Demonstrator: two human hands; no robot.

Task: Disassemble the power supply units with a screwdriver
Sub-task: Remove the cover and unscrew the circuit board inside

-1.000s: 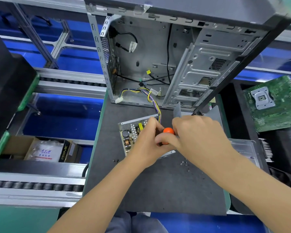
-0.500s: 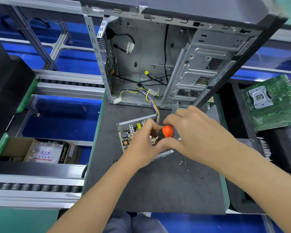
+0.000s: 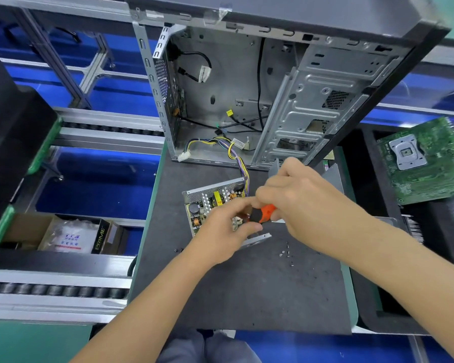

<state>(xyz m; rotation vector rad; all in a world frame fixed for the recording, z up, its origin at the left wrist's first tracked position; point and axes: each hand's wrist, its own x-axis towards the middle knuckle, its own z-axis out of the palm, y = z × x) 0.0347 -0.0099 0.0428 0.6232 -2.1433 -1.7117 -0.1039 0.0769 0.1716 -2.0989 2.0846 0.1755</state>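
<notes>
The right hand [image 3: 303, 205] grips an orange-handled screwdriver [image 3: 264, 213] over the opened power supply unit [image 3: 210, 203] mid-tabletop [image 3: 247, 297]; the left hand [image 3: 227, 231] pinches its shaft.

Both forearms are bare to the frame edge, no sleeves showing; grey-blue trousers [image 3: 207, 347] cover the legs below.

Both hands [image 3: 268, 213] hold an orange screwdriver [image 3: 264, 213] over the opened power supply [image 3: 207, 203].

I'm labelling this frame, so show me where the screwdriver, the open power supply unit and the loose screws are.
screwdriver [image 3: 265, 212]: head view, on its orange handle.
open power supply unit [image 3: 207, 203]: head view, on the exposed circuit board.
loose screws [image 3: 286, 252]: head view, on the small cluster lying on the mat.
</notes>
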